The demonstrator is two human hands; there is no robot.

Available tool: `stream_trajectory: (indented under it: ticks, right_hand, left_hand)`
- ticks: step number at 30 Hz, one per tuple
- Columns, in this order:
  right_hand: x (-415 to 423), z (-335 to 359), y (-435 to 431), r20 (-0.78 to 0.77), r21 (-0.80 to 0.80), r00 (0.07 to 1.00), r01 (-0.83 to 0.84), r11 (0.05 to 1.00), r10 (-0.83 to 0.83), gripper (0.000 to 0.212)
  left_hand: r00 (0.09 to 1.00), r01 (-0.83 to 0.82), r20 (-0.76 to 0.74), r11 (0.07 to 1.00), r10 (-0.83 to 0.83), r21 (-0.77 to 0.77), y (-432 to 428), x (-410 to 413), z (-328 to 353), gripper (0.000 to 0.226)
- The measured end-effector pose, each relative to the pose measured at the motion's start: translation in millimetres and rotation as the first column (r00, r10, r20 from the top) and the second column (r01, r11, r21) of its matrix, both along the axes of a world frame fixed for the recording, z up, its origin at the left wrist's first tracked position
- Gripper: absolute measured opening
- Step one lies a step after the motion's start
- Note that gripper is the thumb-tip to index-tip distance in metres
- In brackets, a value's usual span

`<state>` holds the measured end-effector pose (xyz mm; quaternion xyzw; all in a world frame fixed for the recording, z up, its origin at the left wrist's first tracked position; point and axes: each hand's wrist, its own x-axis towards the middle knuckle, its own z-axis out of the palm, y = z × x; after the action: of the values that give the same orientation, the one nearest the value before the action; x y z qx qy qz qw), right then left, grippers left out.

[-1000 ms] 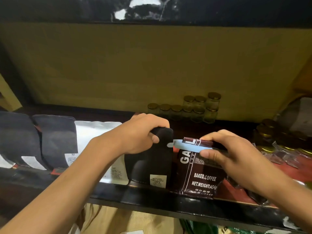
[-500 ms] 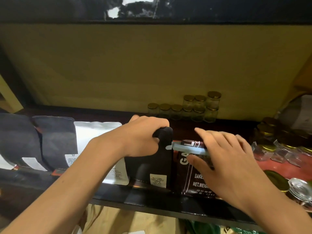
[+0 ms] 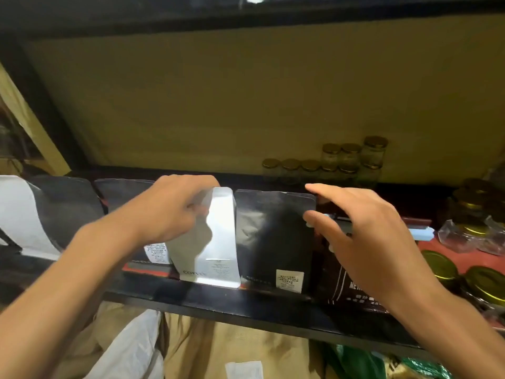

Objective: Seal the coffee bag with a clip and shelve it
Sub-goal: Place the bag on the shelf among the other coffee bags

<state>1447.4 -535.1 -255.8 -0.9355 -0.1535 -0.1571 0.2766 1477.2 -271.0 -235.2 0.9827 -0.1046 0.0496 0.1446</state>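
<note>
The dark brown coffee bag [image 3: 352, 289] stands on the black shelf [image 3: 246, 306], to the right of a black bag [image 3: 273, 236]. A light-blue clip [image 3: 422, 232] runs across its top, and only the clip's right end shows past my hand. My right hand [image 3: 366, 239] hovers in front of that bag with fingers spread and holds nothing. Its thumb is at the black bag's right edge. My left hand [image 3: 169, 212] pinches the top of a silver coffee bag [image 3: 218, 242] that stands left of the black bag.
More dark bags [image 3: 65, 212] and a white bag [image 3: 19, 214] line the shelf to the left. Small gold-lidded glass jars [image 3: 349, 157] stand at the back wall. Other jars [image 3: 481, 283] and plastic wrap crowd the right end. Brown sacks lie below the shelf.
My right hand has let go of the clipped bag and opened its fingers. My left hand has moved from the black bag's top to the silver bag. The camera has shifted closer.
</note>
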Motion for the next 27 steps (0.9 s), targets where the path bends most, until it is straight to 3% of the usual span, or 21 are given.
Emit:
stream_trajectory:
  ticks: [4, 6, 11, 18, 27]
  right_hand:
    - [10, -8, 11, 0.077, 0.063, 0.993, 0.08, 0.995, -0.085, 0.02]
    - [12, -11, 13, 0.082, 0.088, 0.989, 0.113, 0.99, -0.12, 0.014]
    - [12, -12, 16, 0.054, 0.095, 0.989, 0.135, 0.986, -0.141, 0.014]
    - [11, -12, 15, 0.031, 0.026, 0.99, 0.138, 0.99, -0.139, 0.02]
    - [10, -10, 14, 0.022, -0.057, 0.988, 0.155, 0.986, -0.154, 0.013]
  left_hand:
    - [1.0, -0.007, 0.022, 0.995, 0.009, -0.104, -1, 5, -4, 0.016]
    - [1.0, 0.017, 0.027, 0.993, -0.014, -0.117, 2, 8, -6, 0.017]
    - [0.997, 0.069, 0.027, 0.988, -0.066, -0.14, 3, 14, -5, 0.016]
    - [1.0, 0.015, -0.018, 0.991, -0.018, -0.134, 3, 16, -9, 0.025]
    - [0.998, 0.059, 0.019, 0.986, -0.057, -0.156, 5, 16, -15, 0.02]
